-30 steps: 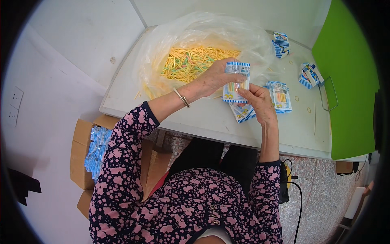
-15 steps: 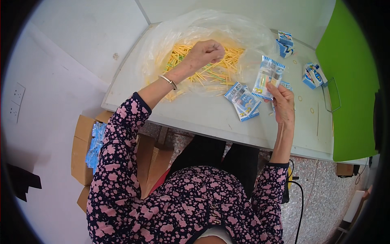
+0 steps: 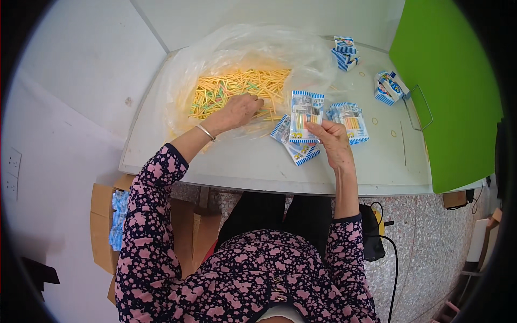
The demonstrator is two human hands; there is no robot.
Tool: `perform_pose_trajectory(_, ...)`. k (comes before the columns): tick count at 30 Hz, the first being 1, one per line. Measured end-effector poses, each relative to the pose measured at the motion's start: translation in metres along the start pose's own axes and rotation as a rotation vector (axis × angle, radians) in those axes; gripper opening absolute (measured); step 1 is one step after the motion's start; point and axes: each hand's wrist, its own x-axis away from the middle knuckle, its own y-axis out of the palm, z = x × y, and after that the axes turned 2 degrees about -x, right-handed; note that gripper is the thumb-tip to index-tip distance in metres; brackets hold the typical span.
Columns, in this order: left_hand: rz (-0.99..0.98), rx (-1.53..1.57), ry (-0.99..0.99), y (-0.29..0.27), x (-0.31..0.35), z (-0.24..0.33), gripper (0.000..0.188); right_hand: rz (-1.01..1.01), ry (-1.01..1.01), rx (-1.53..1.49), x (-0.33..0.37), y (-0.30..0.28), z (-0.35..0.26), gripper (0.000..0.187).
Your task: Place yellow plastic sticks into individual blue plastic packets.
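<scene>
My right hand (image 3: pixel 333 141) pinches a small clear packet with blue-and-white striped edges (image 3: pixel 305 116) by its lower edge, fingers closed on it, and holds it upright just above the table (image 3: pixel 242 161). Thin sticks show through its clear front. My left hand (image 3: pixel 239 109) is curled down into the pile of yellow, orange and green sticks (image 3: pixel 237 89), fingertips bunched in among them; I cannot tell whether any sticks are actually caught between my fingers. A thin bangle (image 3: pixel 205 132) sits on that wrist.

The sticks lie inside a large clear plastic bag (image 3: pixel 226 54) spread open on the far left part of the pale table. Just below the packet I hold, a couple of flat packets (image 3: pixel 295 146) of the same kind lie on the table, and another one (image 3: pixel 351 119) lies just to the right of my hand. Further off, near the far edge, is a small cluster of packets (image 3: pixel 344 53), and another cluster (image 3: pixel 389 89) lies beside the green board (image 3: pixel 447 91) on the right. Below the table's left side stand open cardboard boxes (image 3: pixel 105 215) on the floor.
</scene>
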Motion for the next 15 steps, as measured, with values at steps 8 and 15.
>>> perform_pose_trajectory(8, 0.262, 0.229, -0.223, -0.034, 0.001, -0.013, 0.017, -0.056, 0.051, 0.018, -0.002, 0.004, 0.003, 0.025)
perform_pose_trajectory(15, 0.459, 1.191, -0.311, -0.082, -0.033, 0.037, 0.011, -0.169, 0.074, 0.07, -0.001, 0.013, 0.0, 0.028)
